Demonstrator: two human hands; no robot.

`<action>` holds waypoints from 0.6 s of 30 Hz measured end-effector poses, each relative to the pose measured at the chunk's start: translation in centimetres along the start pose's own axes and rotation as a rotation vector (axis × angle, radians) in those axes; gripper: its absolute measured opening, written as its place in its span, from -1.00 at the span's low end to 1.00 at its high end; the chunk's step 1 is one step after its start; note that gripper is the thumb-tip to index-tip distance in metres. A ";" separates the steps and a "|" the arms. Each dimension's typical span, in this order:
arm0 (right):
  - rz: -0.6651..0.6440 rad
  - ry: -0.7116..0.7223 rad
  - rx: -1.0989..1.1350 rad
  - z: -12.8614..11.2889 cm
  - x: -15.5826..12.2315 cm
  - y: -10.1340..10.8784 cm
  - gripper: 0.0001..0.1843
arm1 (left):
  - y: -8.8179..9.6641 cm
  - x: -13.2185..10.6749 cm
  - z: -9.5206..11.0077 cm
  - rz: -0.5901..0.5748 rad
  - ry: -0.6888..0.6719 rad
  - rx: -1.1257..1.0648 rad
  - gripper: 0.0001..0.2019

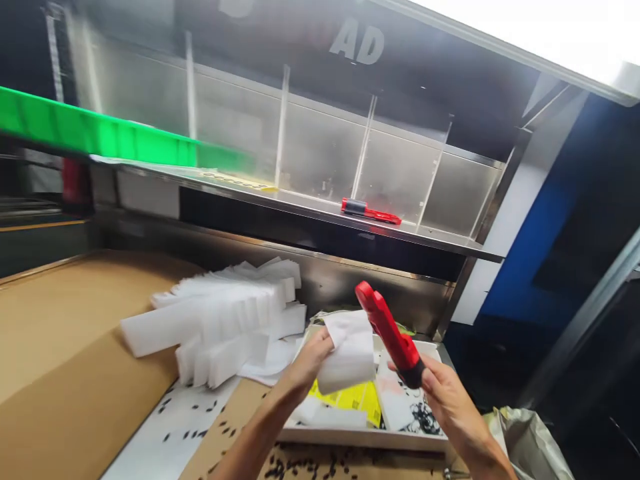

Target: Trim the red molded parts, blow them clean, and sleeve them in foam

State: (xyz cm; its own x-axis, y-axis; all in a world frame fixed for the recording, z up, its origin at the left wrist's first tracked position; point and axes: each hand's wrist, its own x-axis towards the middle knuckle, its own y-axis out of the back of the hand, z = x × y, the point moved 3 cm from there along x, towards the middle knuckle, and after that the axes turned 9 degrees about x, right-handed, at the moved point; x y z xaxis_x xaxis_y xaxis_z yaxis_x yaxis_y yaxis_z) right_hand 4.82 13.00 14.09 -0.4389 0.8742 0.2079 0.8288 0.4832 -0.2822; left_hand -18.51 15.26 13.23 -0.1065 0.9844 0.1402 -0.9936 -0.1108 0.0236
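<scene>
pinching a white foam piece (pixel 350 353) in the left hand (pixel 313 357), fingers curled closed around its left edge, thumb pressing on top. holding that piece raised just above a shallow tray (pixel 360 437), apart from the tray's floor.

gripping a red cutter (pixel 387 327) in the right hand (pixel 445 393), fist wrapped tight around its dark lower end, the red body slanting up and to the left, the rounded tip pointing toward the shelf above. holding the cutter right at the foam piece's right edge, partly crossing in front of it; not being able to tell whether actually pressing against it.

working over the tray at the lower middle, itself holding yellow labels (pixel 357 397), more white pieces and a tangle of small black parts at its right corner.

having a loose pile of white foam strips (pixel 225 320) just left of the tray, resting on the table (pixel 65 347) and spilling onto brown cardboard (pixel 100 400). seeing small black bits (pixel 185 433) scattered over a white sheet beside the left forearm.

facing a metal shelf (pixel 310 207) carrying a second red cutter (pixel 370 211) lying flat near a clear divider (pixel 363 147), well apart from both hands. catching a green bin (pixel 100 133), blurred, above the shelf's left end. glimpsing a crumpled pale bag (pixel 525 440) at the lower right, just beside the right forearm.
</scene>
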 end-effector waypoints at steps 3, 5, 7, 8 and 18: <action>0.057 -0.078 0.127 -0.7 2.1 -0.6 -0.44 | -4.8 -0.6 0.4 -0.212 0.022 -0.056 -0.51; 0.113 -0.120 0.151 -0.8 2.7 0.4 -0.46 | -6.9 -0.3 -0.1 -0.283 0.030 -0.064 -0.51; 0.152 -0.143 0.168 -0.9 3.0 1.8 -0.44 | -8.2 0.4 -1.0 -0.301 0.028 -0.052 -0.52; 0.167 -0.150 0.174 -1.0 3.0 2.4 -0.42 | -8.6 0.9 -1.5 -0.297 0.022 -0.042 -0.52; 0.223 -0.184 0.212 -0.9 1.4 4.9 -0.34 | -8.0 2.0 -4.0 -0.067 -0.039 0.123 -0.60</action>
State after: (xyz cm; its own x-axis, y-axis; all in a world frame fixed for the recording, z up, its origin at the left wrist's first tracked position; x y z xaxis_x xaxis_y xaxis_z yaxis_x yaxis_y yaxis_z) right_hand 8.63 16.53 13.86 -0.3267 0.9440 -0.0472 0.8290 0.2622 -0.4941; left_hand -10.97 18.68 9.33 -0.0361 0.9843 0.1726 -0.9858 -0.0634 0.1553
